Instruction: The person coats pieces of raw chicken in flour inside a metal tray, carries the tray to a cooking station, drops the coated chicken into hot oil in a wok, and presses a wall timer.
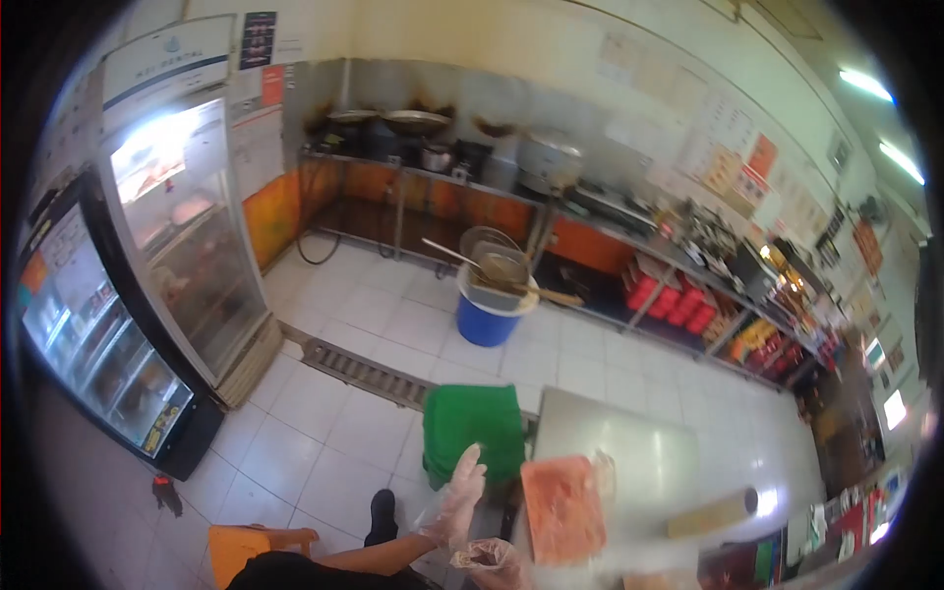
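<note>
My left hand [458, 497] wears a loose, clear plastic glove. Its fingers stretch upward beside the green bin [474, 428], with nothing visible in them. Close below it, at the bottom edge, is my right hand [495, 563], covered in crumpled clear plastic with a dark hollow at its left side. Its fingers are too blurred to make out. Right of the hands, an orange-pink tray or board [564, 509] lies on the steel table [629, 442], with a clear plastic bag [603, 476] at its right edge.
A yellowish roll [713, 513] lies on the table. An orange stool [236, 556] stands at lower left near two glass-door fridges [182, 246]. Ahead are a floor drain [364, 371], a blue bucket [489, 323] with strainers, and a long cooking counter [452, 177].
</note>
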`<state>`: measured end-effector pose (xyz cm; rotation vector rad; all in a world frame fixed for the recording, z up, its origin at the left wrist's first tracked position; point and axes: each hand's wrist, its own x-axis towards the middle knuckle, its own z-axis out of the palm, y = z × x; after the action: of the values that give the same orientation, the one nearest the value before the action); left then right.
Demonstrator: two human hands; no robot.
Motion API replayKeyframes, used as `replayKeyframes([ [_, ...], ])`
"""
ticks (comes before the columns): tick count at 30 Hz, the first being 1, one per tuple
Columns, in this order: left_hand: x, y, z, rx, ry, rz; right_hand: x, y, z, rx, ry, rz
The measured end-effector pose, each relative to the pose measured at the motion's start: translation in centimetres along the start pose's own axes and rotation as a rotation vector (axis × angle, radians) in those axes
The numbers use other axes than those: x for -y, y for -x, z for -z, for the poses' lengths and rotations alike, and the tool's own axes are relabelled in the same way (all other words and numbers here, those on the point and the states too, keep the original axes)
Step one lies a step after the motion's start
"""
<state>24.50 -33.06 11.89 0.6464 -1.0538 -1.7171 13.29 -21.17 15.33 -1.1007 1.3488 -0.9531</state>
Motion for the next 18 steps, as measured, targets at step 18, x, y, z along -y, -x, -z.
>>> replayKeyframes([
  [18, -18.8, -33.5, 44.9, -0.788, -0.207, 0.134, -23.9, -51.4, -7.1, -0.43, -0.159, -1.015],
])
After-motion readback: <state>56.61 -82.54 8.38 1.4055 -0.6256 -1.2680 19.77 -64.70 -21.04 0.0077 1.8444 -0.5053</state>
